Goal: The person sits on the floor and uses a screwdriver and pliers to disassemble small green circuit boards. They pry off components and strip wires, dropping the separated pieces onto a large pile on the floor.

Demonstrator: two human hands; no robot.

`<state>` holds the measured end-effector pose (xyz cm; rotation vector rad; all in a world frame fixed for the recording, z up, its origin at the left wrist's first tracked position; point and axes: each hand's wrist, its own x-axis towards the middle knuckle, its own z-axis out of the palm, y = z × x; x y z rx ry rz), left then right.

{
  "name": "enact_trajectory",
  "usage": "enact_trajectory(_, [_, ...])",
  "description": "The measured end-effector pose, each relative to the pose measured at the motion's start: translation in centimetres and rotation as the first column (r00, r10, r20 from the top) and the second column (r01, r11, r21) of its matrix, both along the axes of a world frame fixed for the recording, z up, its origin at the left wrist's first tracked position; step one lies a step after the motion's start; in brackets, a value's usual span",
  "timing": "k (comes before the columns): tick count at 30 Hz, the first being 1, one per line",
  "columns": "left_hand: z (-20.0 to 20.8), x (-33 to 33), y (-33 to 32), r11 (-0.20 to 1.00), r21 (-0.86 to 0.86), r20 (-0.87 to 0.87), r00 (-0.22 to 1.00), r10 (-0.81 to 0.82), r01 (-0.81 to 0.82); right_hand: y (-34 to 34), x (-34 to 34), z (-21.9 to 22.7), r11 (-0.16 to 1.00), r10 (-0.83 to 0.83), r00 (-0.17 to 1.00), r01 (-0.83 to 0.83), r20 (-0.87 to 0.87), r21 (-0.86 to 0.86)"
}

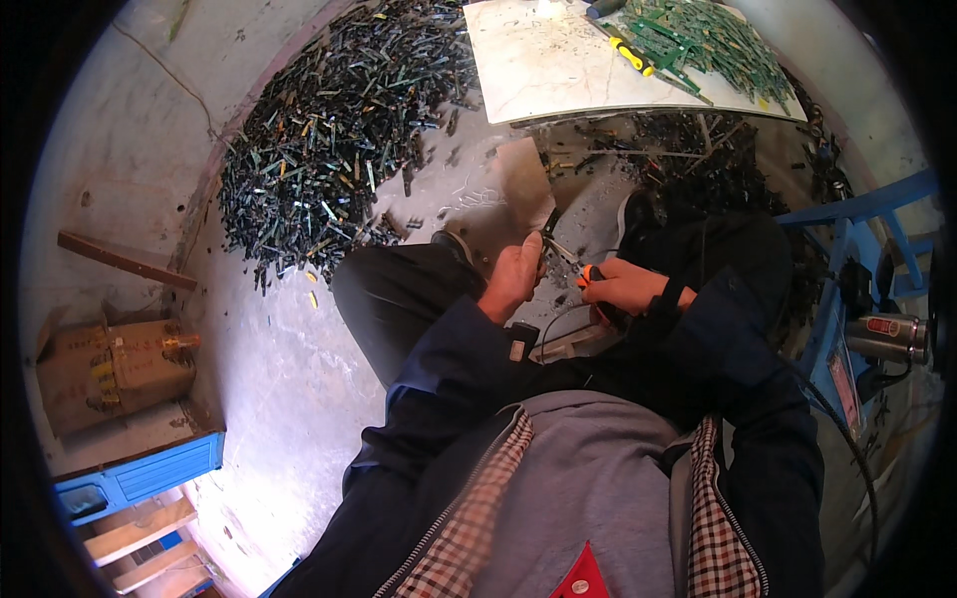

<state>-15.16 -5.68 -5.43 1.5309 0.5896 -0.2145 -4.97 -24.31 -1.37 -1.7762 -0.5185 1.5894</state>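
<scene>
My left hand is closed, thumb up, on a small dark strip that pokes out beyond the thumb. Close on its right, my right hand wraps around a hand tool with an orange-and-black handle. The tool's slim metal end points toward the left fingers; its exact kind is not clear. Both hands are between my knees, above the floor. Just beyond them a flat greyish-brown sheet lies tilted.
A large heap of dark strips covers the floor at the far left. A white board holds green circuit boards and a yellow-and-black screwdriver. Blue stool and metal flask stand right; a cardboard box sits left.
</scene>
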Motion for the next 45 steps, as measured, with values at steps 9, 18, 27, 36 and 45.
enact_trajectory(9, [0.4, -0.4, 0.1, 0.969, -0.246, -0.013, 1.000, 0.002, -0.005, -0.1, -0.2, 0.8, 1.000, 0.012, 0.997, -0.012, 0.082, -0.001])
enact_trajectory(18, [-0.2, -0.2, -0.1, 0.992, -0.121, 0.058, 0.997, 0.048, -0.040, 0.2, 0.0, 3.4, 0.991, -0.104, 0.969, 0.082, -0.224, -0.107])
enact_trajectory(27, [-1.4, 0.0, 0.0, 0.997, 0.051, 0.109, 0.992, 0.057, -0.063, 0.3, 0.1, 2.7, 0.992, -0.110, 0.939, 0.086, -0.326, -0.090])
enact_trajectory(36, [-2.0, 0.0, 0.1, 0.970, 0.244, 0.138, 0.990, -0.019, -0.015, 0.3, 0.4, 2.9, 0.996, -0.075, 0.947, 0.057, -0.312, -0.069])
enact_trajectory(45, [-1.2, -0.1, -0.1, 0.979, 0.204, 0.130, 0.991, -0.043, 0.015, 0.2, 0.4, 2.6, 0.993, -0.071, 0.956, 0.040, -0.285, -0.111])
